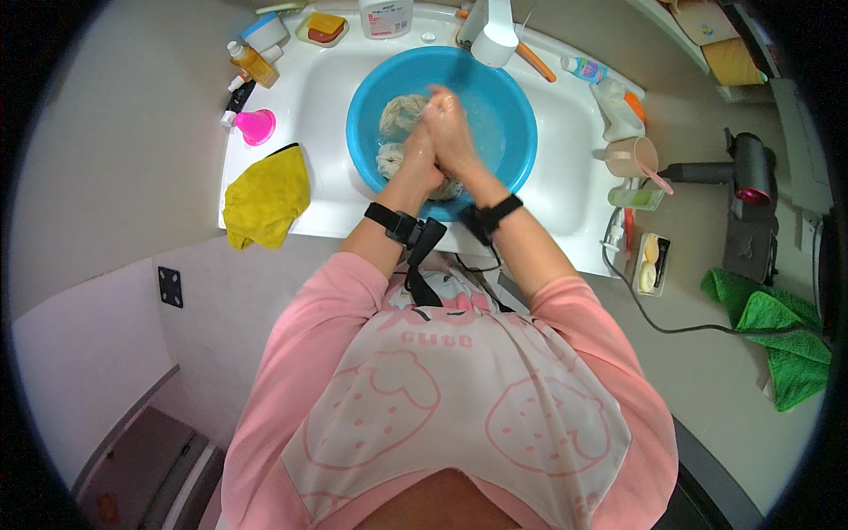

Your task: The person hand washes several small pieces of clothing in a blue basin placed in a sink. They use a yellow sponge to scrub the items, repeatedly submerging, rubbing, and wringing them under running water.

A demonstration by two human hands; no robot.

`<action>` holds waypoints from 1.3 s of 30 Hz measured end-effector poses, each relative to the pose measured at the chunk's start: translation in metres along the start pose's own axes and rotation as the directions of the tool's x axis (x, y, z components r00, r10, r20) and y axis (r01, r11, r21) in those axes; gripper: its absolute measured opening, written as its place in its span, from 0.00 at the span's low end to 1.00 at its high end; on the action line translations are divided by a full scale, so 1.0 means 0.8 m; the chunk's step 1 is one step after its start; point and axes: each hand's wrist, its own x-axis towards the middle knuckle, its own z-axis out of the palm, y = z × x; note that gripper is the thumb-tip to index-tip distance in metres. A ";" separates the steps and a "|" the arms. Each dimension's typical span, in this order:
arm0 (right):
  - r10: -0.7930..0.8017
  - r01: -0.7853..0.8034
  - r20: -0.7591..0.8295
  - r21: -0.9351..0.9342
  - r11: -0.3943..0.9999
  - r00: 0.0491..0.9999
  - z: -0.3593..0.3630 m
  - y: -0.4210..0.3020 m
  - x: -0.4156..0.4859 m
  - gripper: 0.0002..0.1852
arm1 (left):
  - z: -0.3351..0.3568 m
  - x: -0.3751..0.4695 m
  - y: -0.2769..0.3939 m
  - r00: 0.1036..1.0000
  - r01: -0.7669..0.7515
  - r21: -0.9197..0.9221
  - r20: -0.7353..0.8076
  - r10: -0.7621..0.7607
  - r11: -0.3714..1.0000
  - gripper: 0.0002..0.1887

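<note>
A round blue plastic basin stands in the white washbasin with water in it. Over the basin my left hand and my right hand are pressed together, both wet. The right fingers curl near the top of the left hand; whether anything is pinched between them is hidden. A wet whitish cloth lies bunched in the water beside and beneath my hands, partly covered by them. Black straps circle both wrists.
The white faucet overhangs the basin's back rim. Left lie a yellow cloth, a pink cup-shaped item and several bottles. On the right are a beige mug, a hair dryer with its cord, and a green towel.
</note>
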 end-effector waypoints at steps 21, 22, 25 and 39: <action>0.066 -0.067 -0.036 -0.043 0.997 0.997 -0.018 0.021 -0.021 0.15 | -0.015 0.011 0.008 0.964 0.229 -0.334 0.207 -0.166 0.914 0.21; -0.095 0.096 0.013 -0.113 0.989 0.995 -0.014 0.018 -0.025 0.16 | -0.013 0.013 0.008 0.980 0.129 -0.253 0.177 -0.086 0.959 0.22; -0.349 0.324 -0.090 -0.211 0.922 0.933 -0.007 0.012 -0.025 0.14 | -0.010 0.013 0.004 0.974 0.076 -0.170 0.225 -0.037 0.982 0.23; 0.149 -0.159 -0.128 -0.072 0.985 0.980 -0.001 0.019 -0.024 0.11 | -0.006 -0.018 -0.002 0.990 0.090 -0.265 0.133 -0.056 0.960 0.20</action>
